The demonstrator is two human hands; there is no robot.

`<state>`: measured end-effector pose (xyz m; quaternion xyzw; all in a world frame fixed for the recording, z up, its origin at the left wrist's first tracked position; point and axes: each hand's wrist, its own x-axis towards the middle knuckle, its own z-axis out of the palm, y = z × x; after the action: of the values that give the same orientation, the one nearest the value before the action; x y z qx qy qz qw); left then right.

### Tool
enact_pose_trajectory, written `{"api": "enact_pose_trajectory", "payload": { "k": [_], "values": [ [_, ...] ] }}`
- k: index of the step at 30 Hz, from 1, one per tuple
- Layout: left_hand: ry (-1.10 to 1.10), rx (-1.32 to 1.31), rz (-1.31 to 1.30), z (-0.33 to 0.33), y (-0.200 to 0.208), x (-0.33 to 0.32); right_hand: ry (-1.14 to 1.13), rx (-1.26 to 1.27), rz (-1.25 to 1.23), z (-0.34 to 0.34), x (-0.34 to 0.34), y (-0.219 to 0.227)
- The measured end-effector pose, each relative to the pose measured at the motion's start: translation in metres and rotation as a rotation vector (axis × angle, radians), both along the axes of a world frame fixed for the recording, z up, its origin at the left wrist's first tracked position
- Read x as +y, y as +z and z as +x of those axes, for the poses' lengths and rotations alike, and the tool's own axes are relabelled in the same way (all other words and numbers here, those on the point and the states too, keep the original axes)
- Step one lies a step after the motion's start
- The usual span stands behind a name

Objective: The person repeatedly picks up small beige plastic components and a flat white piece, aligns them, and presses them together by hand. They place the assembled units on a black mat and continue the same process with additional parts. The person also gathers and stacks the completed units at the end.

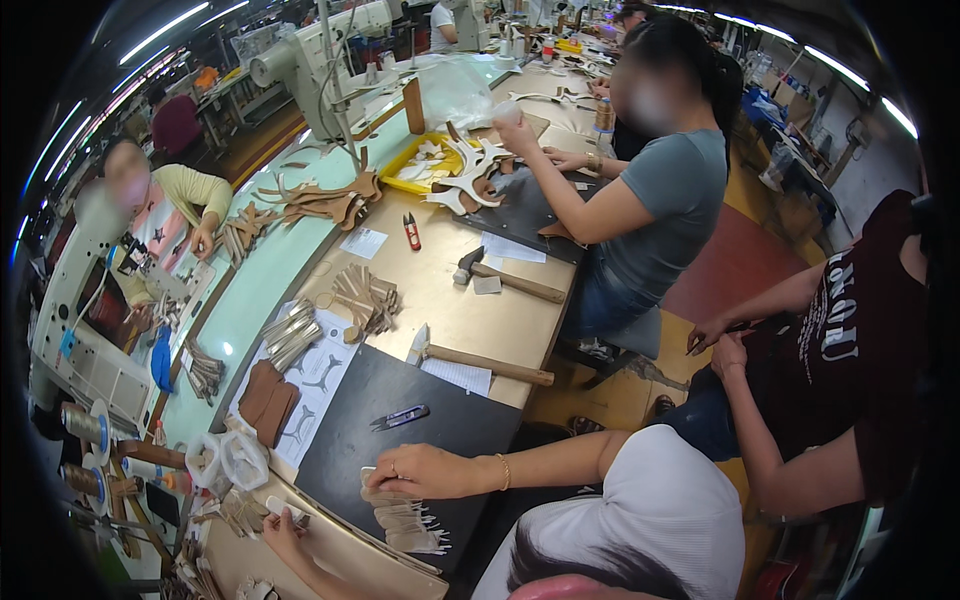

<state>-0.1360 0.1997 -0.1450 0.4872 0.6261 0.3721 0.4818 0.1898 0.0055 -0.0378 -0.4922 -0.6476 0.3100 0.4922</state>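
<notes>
My right hand (418, 470) reaches over the near part of a black board (350, 420). Its bent fingers pinch the upper end of a beige strip, at the head of a row of beige strips (405, 525) laid side by side. Lower left, my left hand (285, 535) has a small white piece (285, 508) between thumb and fingers, beside a bunch of tan strips (238, 513). Purple-handled thread snips (399, 418) lie on the board beyond my right hand. A hammer (480, 362) with a wooden handle rests past the board's far edge.
Left of the board are brown leather pieces (268, 402), bundled strips (291, 335) and a printed pattern sheet (318, 375). Farther off lie a second hammer (510, 280), red snips (411, 232) and a yellow tray (408, 165). Co-workers sit across, ahead and at right; a sewing machine (85, 310) stands left.
</notes>
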Motion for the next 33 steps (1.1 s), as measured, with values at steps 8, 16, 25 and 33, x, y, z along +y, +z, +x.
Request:
{"api": "enact_pose_trajectory", "payload": {
  "k": [8, 16, 25, 33],
  "values": [
    [0.034, -0.421, -0.016, 0.007, 0.052, -0.084, -0.022, 0.046, -0.04, 0.002, 0.004, 0.005],
    [-0.035, -0.518, 0.1, 0.046, 0.097, -0.122, 0.011, 0.157, -0.037, 0.001, 0.005, 0.018],
    [-0.055, -0.388, 0.214, 0.098, 0.124, -0.151, 0.061, 0.385, -0.251, 0.004, 0.001, 0.034],
    [-0.124, -0.469, 0.216, 0.123, 0.139, -0.17, 0.068, 0.59, -0.383, 0.009, 0.0, 0.043]
  ]
}}
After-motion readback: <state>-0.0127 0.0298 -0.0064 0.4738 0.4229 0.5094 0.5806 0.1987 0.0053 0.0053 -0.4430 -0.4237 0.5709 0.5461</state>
